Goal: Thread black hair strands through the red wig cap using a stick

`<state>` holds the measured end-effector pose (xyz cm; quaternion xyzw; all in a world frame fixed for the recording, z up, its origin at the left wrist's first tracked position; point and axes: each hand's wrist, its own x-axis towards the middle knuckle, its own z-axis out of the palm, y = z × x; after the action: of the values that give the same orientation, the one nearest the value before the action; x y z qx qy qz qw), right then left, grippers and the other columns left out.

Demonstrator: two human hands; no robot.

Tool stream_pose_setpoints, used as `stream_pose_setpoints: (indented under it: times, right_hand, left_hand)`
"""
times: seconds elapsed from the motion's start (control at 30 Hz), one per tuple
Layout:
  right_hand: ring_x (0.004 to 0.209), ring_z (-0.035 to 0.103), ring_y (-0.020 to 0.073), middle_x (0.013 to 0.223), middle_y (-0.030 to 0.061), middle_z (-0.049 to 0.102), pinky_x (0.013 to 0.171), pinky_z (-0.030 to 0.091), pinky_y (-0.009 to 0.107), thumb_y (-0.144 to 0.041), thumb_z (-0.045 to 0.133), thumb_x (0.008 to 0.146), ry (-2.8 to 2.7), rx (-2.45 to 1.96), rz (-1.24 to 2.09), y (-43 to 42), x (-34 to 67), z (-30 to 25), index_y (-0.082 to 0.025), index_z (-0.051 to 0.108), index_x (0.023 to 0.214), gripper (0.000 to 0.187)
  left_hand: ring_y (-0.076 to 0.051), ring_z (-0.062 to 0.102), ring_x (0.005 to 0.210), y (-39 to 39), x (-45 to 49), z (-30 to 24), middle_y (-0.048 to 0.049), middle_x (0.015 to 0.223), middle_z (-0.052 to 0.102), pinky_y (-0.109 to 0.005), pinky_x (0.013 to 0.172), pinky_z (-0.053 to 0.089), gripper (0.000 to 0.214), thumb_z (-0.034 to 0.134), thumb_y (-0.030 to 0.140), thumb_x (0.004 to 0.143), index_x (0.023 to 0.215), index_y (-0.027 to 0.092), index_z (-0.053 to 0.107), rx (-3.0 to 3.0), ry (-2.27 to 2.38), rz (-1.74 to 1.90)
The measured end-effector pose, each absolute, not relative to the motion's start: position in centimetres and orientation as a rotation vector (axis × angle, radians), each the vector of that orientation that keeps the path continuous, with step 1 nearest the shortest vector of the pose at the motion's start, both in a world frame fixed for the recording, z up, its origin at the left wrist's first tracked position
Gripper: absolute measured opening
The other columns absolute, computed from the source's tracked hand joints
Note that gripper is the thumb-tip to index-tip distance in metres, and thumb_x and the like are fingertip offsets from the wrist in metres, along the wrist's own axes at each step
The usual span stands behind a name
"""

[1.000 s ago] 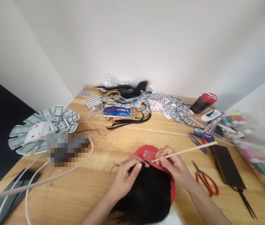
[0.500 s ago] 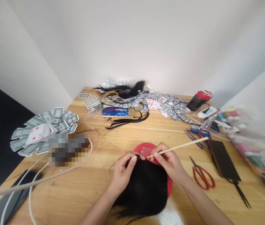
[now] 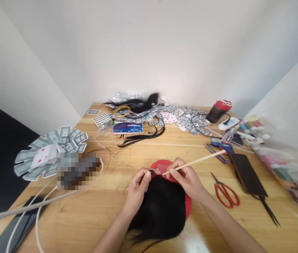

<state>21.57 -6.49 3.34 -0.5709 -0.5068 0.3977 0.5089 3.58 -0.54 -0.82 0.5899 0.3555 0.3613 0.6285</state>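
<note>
A red rounded base (image 3: 188, 208) rests on the table in front of me, with black hair (image 3: 164, 207) spread over most of it and trailing off toward me. My right hand (image 3: 187, 177) pinches a pale wooden stick (image 3: 199, 160); its tip touches down at the hair's upper edge, and its other end points up to the right. At the upper left of the hair, my left hand (image 3: 139, 184) is closed, thumb against index finger, on a small dark bit that looks like a strand of hair. The fingers partly hide it.
Red-handled scissors (image 3: 225, 195), a black flat case (image 3: 249, 174) and blue pliers (image 3: 221, 146) lie on the right. Loose playing cards (image 3: 195, 117), a blue box (image 3: 128, 127) and more black hair (image 3: 138, 103) fill the back. A card fan (image 3: 42, 156) and white cables (image 3: 37, 218) are at left.
The camera view has shifted slightly. Both hands keep nearly the same pose at the hair's upper edge, and the stick's tip has barely moved.
</note>
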Motion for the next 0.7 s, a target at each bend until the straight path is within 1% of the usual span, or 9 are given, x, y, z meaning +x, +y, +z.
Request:
stream_pose_setpoints:
  times: [0.1,0.3,0.4,0.5,0.6,0.7]
  right_hand:
    - [0.071,0.066,0.0197,0.073,0.0029,0.067,0.069,0.051,0.031,-0.056,0.060,0.089,-1.220,-1.364,0.942,-6.5,21.5,3.3,-0.021,0.062,0.075,0.037]
    - [0.068,0.064,0.0192,0.070,0.0030,0.067,0.066,0.049,0.031,-0.054,0.060,0.090,-1.214,-1.356,0.909,-6.6,21.5,2.9,-0.021,0.063,0.075,0.036]
    - [0.067,0.064,0.0193,0.070,0.0032,0.067,0.065,0.048,0.030,-0.053,0.061,0.090,-1.206,-1.359,0.888,-6.7,21.5,2.6,-0.021,0.063,0.074,0.035]
    - [0.069,0.065,0.0198,0.071,0.0034,0.066,0.065,0.050,0.031,-0.052,0.061,0.090,-1.196,-1.352,0.872,-6.8,21.4,2.4,-0.021,0.063,0.073,0.035]
    - [0.071,0.067,0.0200,0.072,0.0037,0.066,0.065,0.051,0.030,-0.050,0.060,0.091,-1.188,-1.340,0.854,-7.0,21.3,2.2,-0.021,0.064,0.073,0.035]
    - [0.069,0.067,0.0192,0.071,0.0035,0.066,0.064,0.051,0.029,-0.049,0.060,0.092,-1.185,-1.328,0.834,-7.0,21.2,2.0,-0.021,0.064,0.073,0.034]
  left_hand:
    - [-0.010,0.033,0.049,-0.5,3.7,-0.6,0.0033,0.061,0.049,-0.023,0.050,0.030,0.049,0.052,0.061,0.089,0.090,0.016,0.071,1.344,0.821,0.841]
    - [-0.009,0.031,0.048,-0.4,3.6,-0.9,0.0053,0.057,0.042,-0.023,0.049,0.028,0.048,0.051,0.060,0.090,0.081,0.016,0.067,1.344,0.822,0.848]
    - [-0.010,0.037,0.050,-0.5,3.4,-1.0,0.0027,0.063,0.053,-0.023,0.050,0.030,0.044,0.051,0.056,0.092,0.078,0.017,0.065,1.367,0.811,0.849]
    - [-0.014,0.052,0.065,-0.8,3.1,-0.7,-0.0022,0.076,0.065,-0.024,0.062,0.040,0.040,0.053,0.051,0.093,0.075,0.017,0.064,1.410,0.800,0.863]
    - [-0.019,0.060,0.079,-1.1,2.9,-0.4,-0.0049,0.084,0.070,-0.027,0.074,0.043,0.035,0.053,0.046,0.094,0.077,0.018,0.067,1.452,0.787,0.888]
    - [-0.020,0.061,0.082,-1.2,2.9,-0.5,-0.0056,0.088,0.072,-0.028,0.076,0.044,0.033,0.052,0.042,0.096,0.081,0.018,0.068,1.470,0.779,0.915]
